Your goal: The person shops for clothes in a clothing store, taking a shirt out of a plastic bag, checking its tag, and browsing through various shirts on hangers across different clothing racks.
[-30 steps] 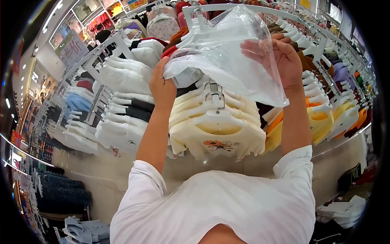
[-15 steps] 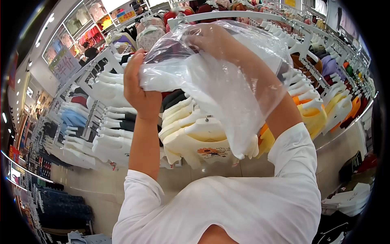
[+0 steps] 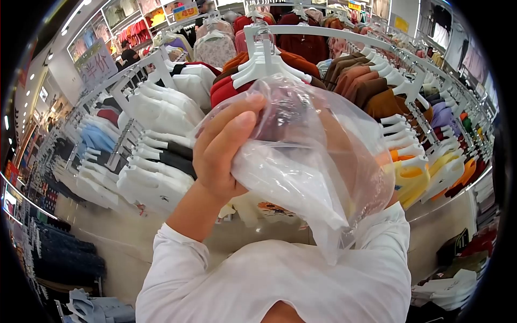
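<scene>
A clear plastic bag [image 3: 285,102] with a folded white thing inside [image 3: 288,169] is held up in front of my chest. My left hand [image 3: 221,148] is closed around the bag's left side, with its fingers bent over the top. My right hand [image 3: 328,121] is inside or behind the plastic on the right; its fingers are blurred and hidden, so their grip does not show. A crumpled corner of the bag hangs down toward my white shirt [image 3: 280,274].
Just beyond the bag, a white rack [image 3: 339,32] carries red and brown clothes on white hangers. White tops [image 3: 156,185] hang to the left, yellow ones [image 3: 412,180] to the right. A handwritten sign [image 3: 96,64] stands at the upper left.
The bag has come down and closer to me, uncovering the rack behind. My left hand has moved right and its fingers now curl over the plastic. The right arm has drawn back.
</scene>
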A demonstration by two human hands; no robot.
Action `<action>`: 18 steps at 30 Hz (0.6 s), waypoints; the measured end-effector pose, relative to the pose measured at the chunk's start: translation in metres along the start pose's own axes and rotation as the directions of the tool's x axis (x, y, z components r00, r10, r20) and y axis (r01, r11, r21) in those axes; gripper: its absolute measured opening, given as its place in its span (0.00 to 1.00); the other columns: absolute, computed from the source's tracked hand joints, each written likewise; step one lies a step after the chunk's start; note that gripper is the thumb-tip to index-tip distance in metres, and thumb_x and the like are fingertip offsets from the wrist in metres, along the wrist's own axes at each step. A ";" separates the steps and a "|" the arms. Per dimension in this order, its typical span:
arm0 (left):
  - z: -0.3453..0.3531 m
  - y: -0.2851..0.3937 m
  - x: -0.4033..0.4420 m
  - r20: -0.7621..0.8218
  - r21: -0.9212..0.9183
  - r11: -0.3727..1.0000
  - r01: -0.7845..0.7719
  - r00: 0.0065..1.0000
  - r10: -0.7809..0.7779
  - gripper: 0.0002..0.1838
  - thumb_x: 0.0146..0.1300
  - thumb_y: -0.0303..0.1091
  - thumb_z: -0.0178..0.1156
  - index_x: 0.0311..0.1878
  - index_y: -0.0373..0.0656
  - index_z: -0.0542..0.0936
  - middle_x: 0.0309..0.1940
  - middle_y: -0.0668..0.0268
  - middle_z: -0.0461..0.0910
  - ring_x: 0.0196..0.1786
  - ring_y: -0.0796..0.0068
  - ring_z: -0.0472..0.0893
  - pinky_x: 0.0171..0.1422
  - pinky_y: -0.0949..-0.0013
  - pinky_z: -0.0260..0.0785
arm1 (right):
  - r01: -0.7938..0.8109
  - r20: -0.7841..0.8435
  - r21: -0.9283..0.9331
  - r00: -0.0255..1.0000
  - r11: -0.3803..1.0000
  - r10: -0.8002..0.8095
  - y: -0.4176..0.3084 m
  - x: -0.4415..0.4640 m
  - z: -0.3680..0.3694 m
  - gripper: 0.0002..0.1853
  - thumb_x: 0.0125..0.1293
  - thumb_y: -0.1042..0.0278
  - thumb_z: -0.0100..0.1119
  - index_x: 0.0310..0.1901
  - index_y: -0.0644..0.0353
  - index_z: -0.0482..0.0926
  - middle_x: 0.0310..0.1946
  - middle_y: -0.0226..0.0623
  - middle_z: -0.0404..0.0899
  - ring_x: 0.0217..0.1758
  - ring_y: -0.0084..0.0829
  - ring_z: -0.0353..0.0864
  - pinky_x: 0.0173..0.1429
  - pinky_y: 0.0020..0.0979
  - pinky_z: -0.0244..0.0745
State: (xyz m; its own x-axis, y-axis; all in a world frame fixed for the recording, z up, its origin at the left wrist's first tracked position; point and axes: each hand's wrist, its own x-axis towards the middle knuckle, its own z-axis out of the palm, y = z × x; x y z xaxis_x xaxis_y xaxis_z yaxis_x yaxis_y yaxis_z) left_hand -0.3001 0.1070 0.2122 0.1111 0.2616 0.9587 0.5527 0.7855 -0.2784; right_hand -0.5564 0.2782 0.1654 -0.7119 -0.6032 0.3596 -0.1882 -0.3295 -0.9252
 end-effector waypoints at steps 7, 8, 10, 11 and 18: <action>-0.017 -0.027 0.020 0.163 0.167 0.985 0.053 0.983 -0.081 0.29 0.55 0.29 0.73 0.61 0.37 0.77 0.48 0.51 0.85 0.46 0.55 0.87 0.47 0.65 0.80 | 0.070 -0.133 0.295 0.991 0.953 -0.031 -0.014 -0.001 0.006 0.29 0.67 0.68 0.60 0.70 0.60 0.71 0.68 0.45 0.73 0.71 0.45 0.72 0.75 0.46 0.66; -0.022 -0.033 0.021 0.210 0.219 0.974 0.060 0.972 -0.107 0.30 0.53 0.28 0.72 0.61 0.38 0.78 0.47 0.52 0.85 0.45 0.56 0.87 0.45 0.65 0.79 | 0.087 -0.158 0.319 0.987 0.944 -0.038 -0.015 -0.005 0.003 0.29 0.67 0.68 0.61 0.70 0.60 0.71 0.68 0.45 0.73 0.71 0.44 0.72 0.76 0.46 0.66; -0.024 -0.049 0.026 0.241 0.293 0.951 0.100 0.955 -0.175 0.31 0.47 0.20 0.66 0.60 0.48 0.79 0.40 0.60 0.85 0.37 0.58 0.86 0.37 0.62 0.76 | 0.133 -0.224 0.351 0.973 0.927 -0.055 -0.022 -0.011 -0.006 0.29 0.67 0.67 0.61 0.70 0.60 0.71 0.69 0.45 0.73 0.71 0.44 0.72 0.76 0.46 0.66; -0.023 -0.058 0.029 0.286 0.356 0.929 0.104 0.934 -0.214 0.29 0.49 0.20 0.65 0.59 0.47 0.80 0.41 0.60 0.85 0.39 0.57 0.86 0.40 0.61 0.77 | 0.162 -0.265 0.368 0.962 0.916 -0.064 -0.024 -0.020 -0.014 0.29 0.67 0.67 0.61 0.70 0.60 0.71 0.69 0.44 0.72 0.71 0.44 0.72 0.76 0.46 0.65; 0.029 -0.115 0.090 0.489 0.563 0.826 -0.018 0.813 -0.315 0.16 0.58 0.26 0.60 0.51 0.50 0.79 0.41 0.66 0.82 0.45 0.62 0.85 0.44 0.56 0.78 | 0.473 -0.625 0.384 0.766 0.793 -0.154 -0.034 -0.113 -0.082 0.31 0.67 0.66 0.63 0.71 0.61 0.70 0.70 0.43 0.71 0.72 0.43 0.70 0.77 0.48 0.65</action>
State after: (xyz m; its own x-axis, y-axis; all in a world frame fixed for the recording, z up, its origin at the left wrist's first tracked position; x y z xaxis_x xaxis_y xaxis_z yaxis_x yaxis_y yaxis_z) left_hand -0.3775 0.0561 0.3285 -0.4879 0.2396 0.8394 -0.0100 0.9600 -0.2798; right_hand -0.5247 0.4171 0.1461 -0.9388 0.0427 0.3417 -0.2258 -0.8256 -0.5171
